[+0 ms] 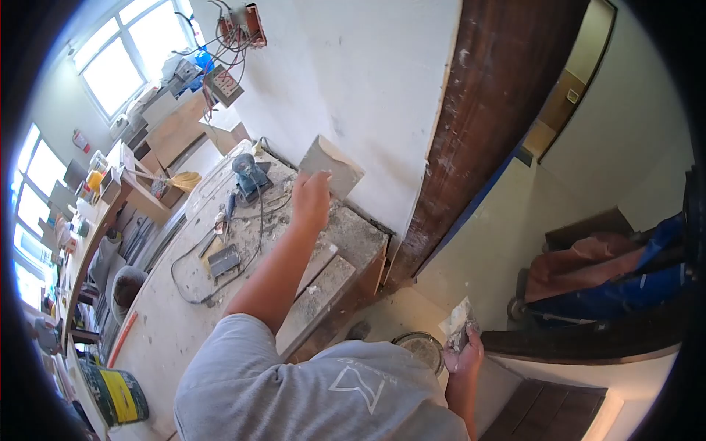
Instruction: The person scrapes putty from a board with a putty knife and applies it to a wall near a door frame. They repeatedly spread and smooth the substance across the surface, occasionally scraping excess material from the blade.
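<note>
My left hand [312, 197] reaches forward, its fingers closed on the edge of a wide, flat putty blade [329, 166]. The blade lies at or very near the white wall [353, 81], above the dusty worktop; contact cannot be made out. Low on the right, my right hand [465, 353] is wrapped round a putty-smeared scraper [457, 320], its pale blade pointing up. Just left of that hand, a round bucket [421, 348] is partly hidden behind my grey shirt.
A power sander [250, 173] with its cord and a small dark plate [223, 260] lie on the worktop [198, 323]. Loose wires hang from a wall box [254, 26]. A dark wooden door frame [482, 110] stands right of the wall. A paint bucket [118, 395] sits lower left.
</note>
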The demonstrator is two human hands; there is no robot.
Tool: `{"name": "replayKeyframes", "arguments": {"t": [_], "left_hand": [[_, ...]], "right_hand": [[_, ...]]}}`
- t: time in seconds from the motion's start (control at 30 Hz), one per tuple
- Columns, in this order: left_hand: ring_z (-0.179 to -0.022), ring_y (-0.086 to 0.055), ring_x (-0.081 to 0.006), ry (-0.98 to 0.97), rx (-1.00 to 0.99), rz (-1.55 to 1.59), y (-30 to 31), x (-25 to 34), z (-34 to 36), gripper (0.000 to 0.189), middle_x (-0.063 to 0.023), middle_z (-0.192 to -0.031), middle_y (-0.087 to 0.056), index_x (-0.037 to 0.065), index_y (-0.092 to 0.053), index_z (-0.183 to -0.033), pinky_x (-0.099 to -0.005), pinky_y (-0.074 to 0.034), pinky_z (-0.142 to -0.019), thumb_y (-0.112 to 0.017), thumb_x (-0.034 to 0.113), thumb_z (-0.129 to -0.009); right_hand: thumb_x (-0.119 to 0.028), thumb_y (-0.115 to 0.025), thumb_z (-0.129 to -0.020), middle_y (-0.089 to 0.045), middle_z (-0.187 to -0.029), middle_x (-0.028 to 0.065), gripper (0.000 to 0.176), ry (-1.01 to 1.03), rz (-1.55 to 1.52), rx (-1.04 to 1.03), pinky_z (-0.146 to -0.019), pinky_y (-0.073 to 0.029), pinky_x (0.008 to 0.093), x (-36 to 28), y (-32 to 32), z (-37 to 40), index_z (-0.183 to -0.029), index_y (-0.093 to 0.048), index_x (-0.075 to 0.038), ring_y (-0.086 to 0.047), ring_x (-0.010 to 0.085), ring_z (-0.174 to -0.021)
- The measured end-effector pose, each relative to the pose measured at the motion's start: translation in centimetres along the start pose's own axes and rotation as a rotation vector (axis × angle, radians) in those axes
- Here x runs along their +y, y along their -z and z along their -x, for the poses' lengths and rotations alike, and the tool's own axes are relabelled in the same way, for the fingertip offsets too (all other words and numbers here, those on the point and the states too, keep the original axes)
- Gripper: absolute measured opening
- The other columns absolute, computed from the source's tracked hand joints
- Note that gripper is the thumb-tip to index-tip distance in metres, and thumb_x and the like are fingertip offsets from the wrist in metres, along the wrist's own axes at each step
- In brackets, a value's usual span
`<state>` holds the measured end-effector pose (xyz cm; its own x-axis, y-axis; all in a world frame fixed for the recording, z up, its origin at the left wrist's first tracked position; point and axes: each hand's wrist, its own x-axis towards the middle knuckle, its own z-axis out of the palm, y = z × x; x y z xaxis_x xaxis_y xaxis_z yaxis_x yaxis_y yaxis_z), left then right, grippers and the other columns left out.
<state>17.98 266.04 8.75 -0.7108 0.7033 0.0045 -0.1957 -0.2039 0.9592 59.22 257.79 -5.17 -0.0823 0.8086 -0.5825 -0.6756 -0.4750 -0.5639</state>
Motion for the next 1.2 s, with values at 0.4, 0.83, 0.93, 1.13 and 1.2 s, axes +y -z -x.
{"name": "replayKeyframes", "arguments": {"t": [0.4, 0.83, 0.93, 1.13, 1.2], "left_hand": [[-0.117, -0.056, -0.0389, -0.620, -0.545, -0.975, 0.8, -6.5, 37.6, 0.068, -0.0196, -0.137, -0.053, 0.013, -0.046, -0.146, -0.0458, -0.049, -0.095, -0.056, 0.003, -0.080], [-0.092, -0.064, -0.0371, -0.313, 0.232, -1.290, 26.4, 0.9, 55.2, 0.037, -0.0180, -0.098, -0.068, 0.009, -0.066, -0.117, -0.0445, -0.053, -0.082, -0.057, 0.006, -0.081], [-0.089, -0.062, -0.0417, -0.343, 0.676, -1.260, 35.7, 8.7, 59.4, 0.028, -0.0221, -0.095, -0.065, 0.005, -0.066, -0.109, -0.0477, -0.051, -0.079, -0.056, 0.005, -0.083], [-0.091, -0.063, -0.0422, -0.659, 1.003, -1.467, 54.4, 25.8, 66.3, 0.022, -0.0234, -0.094, -0.065, 0.003, -0.065, -0.101, -0.0490, -0.050, -0.081, -0.054, 0.007, -0.083], [-0.089, -0.065, -0.0417, -0.562, 1.066, -1.524, 59.1, 30.7, 67.0, 0.022, -0.0241, -0.092, -0.067, 0.003, -0.066, -0.101, -0.0490, -0.052, -0.081, -0.054, 0.009, -0.083]], "right_hand": [[-0.032, -0.046, -0.101, -0.067, -0.115, 0.0089, 0.036, -0.324, 0.352, -0.528, -0.088, -0.052, 0.0413, -2.5, -1.6, 5.9, -0.122, -0.059, -0.006, -0.065, 0.0244, -0.104], [-0.034, -0.059, -0.096, -0.068, -0.114, -0.0007, 0.036, -0.457, 0.532, -0.773, -0.071, -0.047, 0.0310, 10.0, -3.4, 20.1, -0.126, -0.060, -0.013, -0.065, 0.0153, -0.094], [-0.033, -0.059, -0.096, -0.068, -0.114, -0.0003, 0.037, -0.535, 0.570, -0.910, -0.068, -0.046, 0.0298, 15.9, -2.3, 21.8, -0.126, -0.060, -0.012, -0.065, 0.0157, -0.094], [-0.031, -0.055, -0.097, -0.069, -0.105, -0.0026, 0.029, -0.572, 0.647, -0.797, -0.049, -0.043, 0.0239, 27.3, 1.5, 30.3, -0.122, -0.061, -0.015, -0.066, 0.0121, -0.081], [-0.031, -0.055, -0.097, -0.069, -0.106, -0.0025, 0.030, -0.605, 0.676, -0.806, -0.050, -0.045, 0.0248, 29.5, 2.0, 31.3, -0.122, -0.061, -0.015, -0.067, 0.0127, -0.083]]}}
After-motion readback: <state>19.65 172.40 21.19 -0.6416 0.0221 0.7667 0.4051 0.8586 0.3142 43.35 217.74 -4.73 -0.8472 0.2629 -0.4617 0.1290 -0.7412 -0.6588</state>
